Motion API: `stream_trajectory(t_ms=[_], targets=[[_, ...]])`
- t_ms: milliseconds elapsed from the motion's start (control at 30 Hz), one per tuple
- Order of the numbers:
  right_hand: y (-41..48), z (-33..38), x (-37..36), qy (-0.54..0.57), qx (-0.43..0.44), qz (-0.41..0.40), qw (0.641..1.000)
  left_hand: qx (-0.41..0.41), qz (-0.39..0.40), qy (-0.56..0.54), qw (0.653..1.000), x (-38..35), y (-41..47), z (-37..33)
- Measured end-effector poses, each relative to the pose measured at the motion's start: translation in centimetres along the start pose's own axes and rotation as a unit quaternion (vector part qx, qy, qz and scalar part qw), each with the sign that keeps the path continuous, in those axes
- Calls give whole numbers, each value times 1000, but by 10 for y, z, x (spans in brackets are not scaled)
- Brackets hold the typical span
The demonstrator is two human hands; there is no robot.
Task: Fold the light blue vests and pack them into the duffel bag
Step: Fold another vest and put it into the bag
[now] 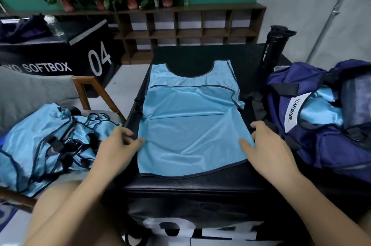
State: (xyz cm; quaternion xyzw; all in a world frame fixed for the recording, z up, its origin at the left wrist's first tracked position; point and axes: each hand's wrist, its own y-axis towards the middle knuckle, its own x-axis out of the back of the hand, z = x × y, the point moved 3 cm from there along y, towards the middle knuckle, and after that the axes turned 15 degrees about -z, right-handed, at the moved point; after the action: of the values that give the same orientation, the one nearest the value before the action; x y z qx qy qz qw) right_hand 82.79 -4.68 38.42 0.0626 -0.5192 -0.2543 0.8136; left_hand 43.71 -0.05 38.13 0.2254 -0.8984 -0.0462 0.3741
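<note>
A black padded box (190, 191) is seen filling the middle of the view, with large white numerals printed on its near face. A light blue vest (190, 125), trimmed in dark binding, is laid flat on top of it, neckline turned away from the person and hem nearest them; part of the upper section is seen folded down across the chest. To the right, touching the box, a navy duffel bag (325, 155) is set with its top open, and more light blue cloth (319, 113) is visible inside the opening beside a white label. To the left, a loose heap of light blue vests (50, 145) is piled on a grey cushioned seat with a wooden frame. The left hand (118, 145) is placed at the spread vest's left edge, thumb laid on the cloth, fingers relaxed and apart just off the edge. The right hand (269, 145) is placed likewise at the right edge, thumb on the cloth, fingers loosely spread. A black sport bottle (271, 48) is stood upright behind the bag.
</note>
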Motion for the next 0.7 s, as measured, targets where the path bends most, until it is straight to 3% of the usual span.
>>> stream_trajectory(t_ms=[200, 333, 500, 700], targets=[[14, 3, 0, 113, -113, 61, 985, 11, 90, 14, 996, -5, 8, -2], [13, 3, 3, 143, -107, 90, 980, 46, 80, -51, 994, -2, 7, -5], [16, 2, 5, 212, -145, 98, 961, 167, 125, -165, 964, -4, 3, -2], [12, -4, 5, 297, -199, 106, 928, 180, 104, -198, 958, 13, 4, 5]])
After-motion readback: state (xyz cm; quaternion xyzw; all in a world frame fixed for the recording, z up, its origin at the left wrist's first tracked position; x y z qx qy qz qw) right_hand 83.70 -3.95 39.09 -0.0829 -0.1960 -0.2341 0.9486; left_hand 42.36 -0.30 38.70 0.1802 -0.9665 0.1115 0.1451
